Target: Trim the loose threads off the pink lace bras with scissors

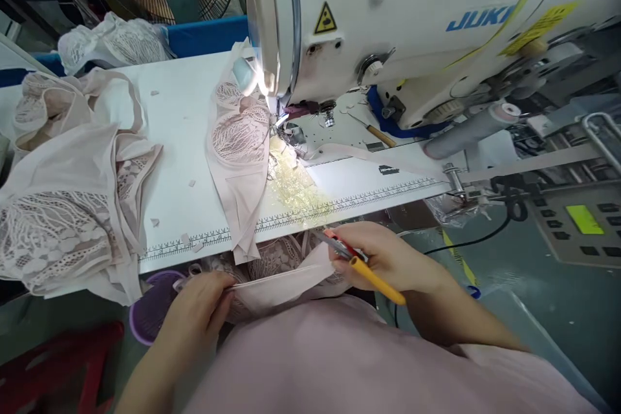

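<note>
My left hand pinches one end of the band of a pale pink lace bra, held between the table edge and my body. At the band's other end, my right hand grips a pair of small scissors with yellow and orange-red on the handles. Their blades point up and left, by the table's edge. The right fingertips are close to the band; whether they also pinch it is hard to see. Another lace bra piece lies under the needle area of the white sewing machine.
Several lace bras are heaped on the table's left end. A ruler strip runs along the front edge, with fabric scraps about. A small tool with a wooden handle and a razor blade lie right. A purple basket stands below.
</note>
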Motion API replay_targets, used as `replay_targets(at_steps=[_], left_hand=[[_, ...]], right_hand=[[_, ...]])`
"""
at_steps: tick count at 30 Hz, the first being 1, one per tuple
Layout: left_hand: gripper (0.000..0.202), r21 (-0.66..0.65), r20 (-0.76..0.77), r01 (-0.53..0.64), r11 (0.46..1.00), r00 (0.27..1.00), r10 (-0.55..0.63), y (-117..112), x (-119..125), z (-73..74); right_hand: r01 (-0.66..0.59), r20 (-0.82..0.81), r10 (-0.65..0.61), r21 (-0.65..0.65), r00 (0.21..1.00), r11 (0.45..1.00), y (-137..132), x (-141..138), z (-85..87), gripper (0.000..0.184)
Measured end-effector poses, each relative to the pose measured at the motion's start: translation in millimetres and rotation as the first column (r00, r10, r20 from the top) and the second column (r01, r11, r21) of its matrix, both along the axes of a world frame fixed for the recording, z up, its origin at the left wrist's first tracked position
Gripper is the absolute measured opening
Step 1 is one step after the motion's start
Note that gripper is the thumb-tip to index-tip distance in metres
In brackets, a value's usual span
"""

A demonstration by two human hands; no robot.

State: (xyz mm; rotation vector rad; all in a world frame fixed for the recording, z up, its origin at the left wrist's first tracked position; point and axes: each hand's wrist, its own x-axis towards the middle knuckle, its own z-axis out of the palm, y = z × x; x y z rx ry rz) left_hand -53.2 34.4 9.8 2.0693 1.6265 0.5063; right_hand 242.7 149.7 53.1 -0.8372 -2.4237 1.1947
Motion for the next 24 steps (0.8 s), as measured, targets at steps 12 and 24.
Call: replay_targets(at_steps=[12, 24], left_hand=[[0.008, 0.082, -0.042, 0.133, 0.988, 0.991, -0.130, 13.2, 22.8, 19.6], [0.020, 0.155, -0.096, 0.348, 0.925, 0.937, -0.336, 32.8, 55.3, 35.0]], right_hand=[[0.327, 0.053, -0.350, 0.250, 0.935, 0.911, 8.7, 17.9, -5.7, 0.031], [-0.199, 0.034, 0.199, 0.001, 0.979, 0.980, -6.5, -50.4, -20.8, 0.017]])
